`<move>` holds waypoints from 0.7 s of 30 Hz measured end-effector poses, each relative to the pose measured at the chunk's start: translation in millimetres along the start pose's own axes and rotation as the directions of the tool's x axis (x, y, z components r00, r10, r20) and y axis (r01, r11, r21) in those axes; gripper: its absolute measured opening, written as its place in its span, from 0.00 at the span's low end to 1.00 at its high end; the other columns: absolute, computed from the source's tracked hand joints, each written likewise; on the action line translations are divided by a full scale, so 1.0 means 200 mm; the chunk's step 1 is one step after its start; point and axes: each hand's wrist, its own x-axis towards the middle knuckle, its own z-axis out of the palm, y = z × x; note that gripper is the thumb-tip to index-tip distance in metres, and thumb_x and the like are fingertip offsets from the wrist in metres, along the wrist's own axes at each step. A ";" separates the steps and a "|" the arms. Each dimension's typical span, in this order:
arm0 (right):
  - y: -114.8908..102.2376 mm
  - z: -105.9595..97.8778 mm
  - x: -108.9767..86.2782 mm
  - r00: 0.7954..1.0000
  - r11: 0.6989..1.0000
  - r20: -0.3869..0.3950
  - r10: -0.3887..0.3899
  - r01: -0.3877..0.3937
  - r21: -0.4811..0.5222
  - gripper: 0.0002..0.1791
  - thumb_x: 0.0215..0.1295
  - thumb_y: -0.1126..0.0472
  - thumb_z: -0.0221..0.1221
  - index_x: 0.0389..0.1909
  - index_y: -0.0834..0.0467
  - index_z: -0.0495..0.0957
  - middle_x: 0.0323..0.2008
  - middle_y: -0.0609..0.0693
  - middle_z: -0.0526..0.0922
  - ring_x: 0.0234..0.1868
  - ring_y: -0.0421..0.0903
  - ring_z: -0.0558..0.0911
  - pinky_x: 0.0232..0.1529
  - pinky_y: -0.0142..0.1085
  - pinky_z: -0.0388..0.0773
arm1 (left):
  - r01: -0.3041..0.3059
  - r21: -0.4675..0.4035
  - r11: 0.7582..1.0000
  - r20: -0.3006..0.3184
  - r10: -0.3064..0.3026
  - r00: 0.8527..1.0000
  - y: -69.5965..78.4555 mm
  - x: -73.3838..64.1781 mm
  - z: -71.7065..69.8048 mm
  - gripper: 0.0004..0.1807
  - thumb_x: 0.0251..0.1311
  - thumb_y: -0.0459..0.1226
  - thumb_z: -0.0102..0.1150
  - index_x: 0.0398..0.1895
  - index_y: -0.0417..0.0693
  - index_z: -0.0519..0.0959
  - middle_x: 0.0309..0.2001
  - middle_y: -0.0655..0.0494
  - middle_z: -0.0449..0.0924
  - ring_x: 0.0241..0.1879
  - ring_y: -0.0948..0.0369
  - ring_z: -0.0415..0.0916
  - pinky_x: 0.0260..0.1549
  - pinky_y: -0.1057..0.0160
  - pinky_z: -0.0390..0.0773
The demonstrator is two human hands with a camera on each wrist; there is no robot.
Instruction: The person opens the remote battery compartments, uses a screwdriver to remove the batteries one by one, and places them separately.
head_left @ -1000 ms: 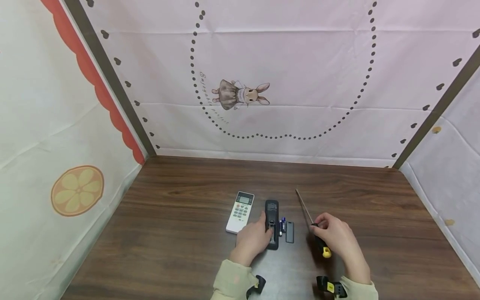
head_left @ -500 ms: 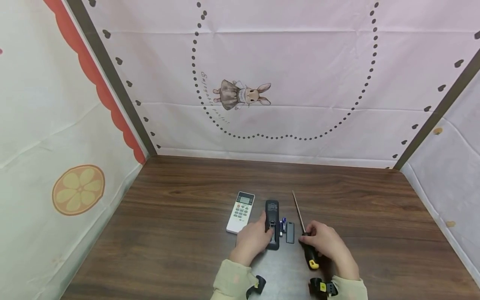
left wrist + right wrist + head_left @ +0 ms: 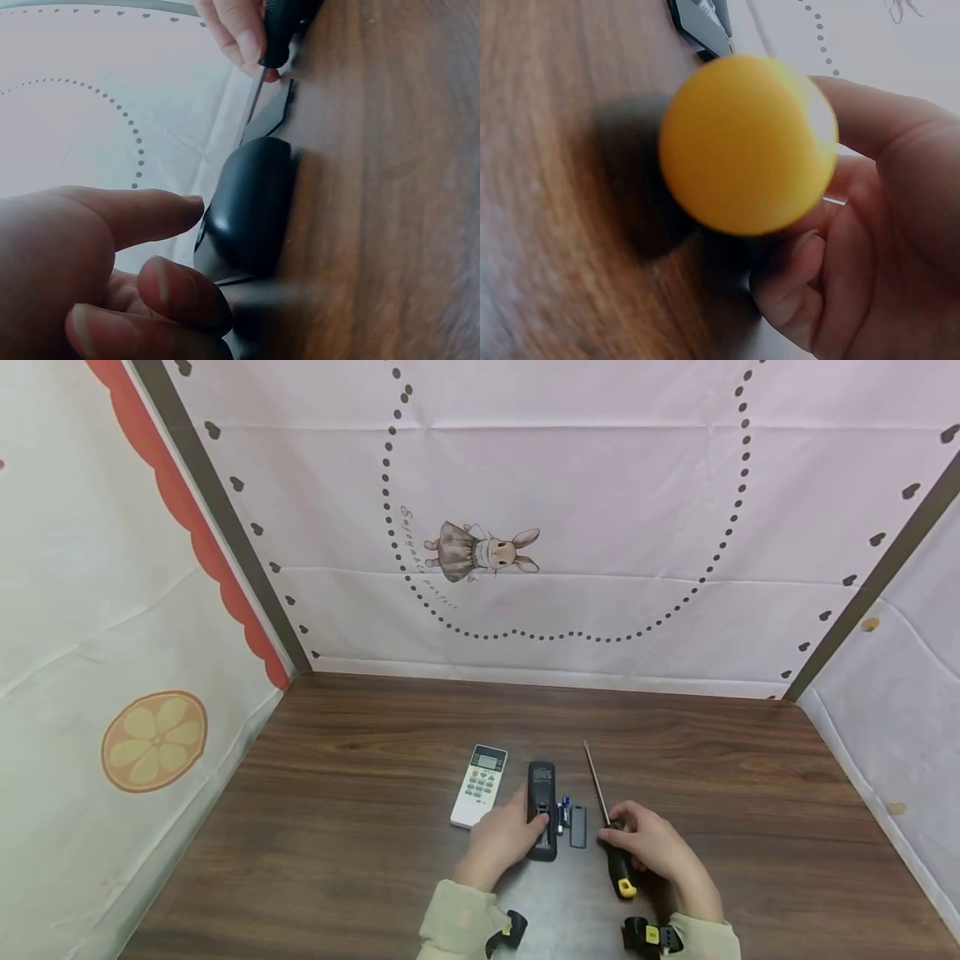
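Observation:
My left hand [image 3: 501,841] holds a black remote control [image 3: 543,777] that lies back side up, its battery compartment uncovered. The thumb rests over that compartment, while the other fingers are at the left side. In the left wrist view the remote [image 3: 251,202] shows its rounded end, with curled fingers near it. My right hand [image 3: 654,845] grips a screwdriver [image 3: 619,870] by its black, yellow-ended handle, the shaft pointing away from me. The yellow handle end [image 3: 746,146] fills the middle of the right wrist view. Between remote and screwdriver lie small batteries [image 3: 564,814] and a battery cover [image 3: 578,827].
A white remote control [image 3: 478,785] with a small screen lies left of the black one, keys up. The brown wooden table [image 3: 360,860] ends at a printed cloth wall [image 3: 600,527] behind, with more cloth at both sides.
My right hand has brought the screwdriver leftward and slightly toward me, closer to the battery cover, and has stayed nearly still in the last half second. The left hand keeps its place on the remote.

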 end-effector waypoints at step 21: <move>0.05 -0.07 -0.01 0.998 0.996 -0.067 -0.021 0.015 -0.083 0.18 0.59 0.46 0.54 0.41 0.56 0.74 0.37 0.49 0.78 0.36 0.45 0.75 0.34 0.41 0.71 | -0.019 -0.175 0.984 -0.474 -0.068 0.878 -0.10 0.05 -0.13 0.21 0.46 0.41 0.65 0.46 0.54 0.77 0.49 0.53 0.69 0.48 0.54 0.61 0.37 0.57 0.65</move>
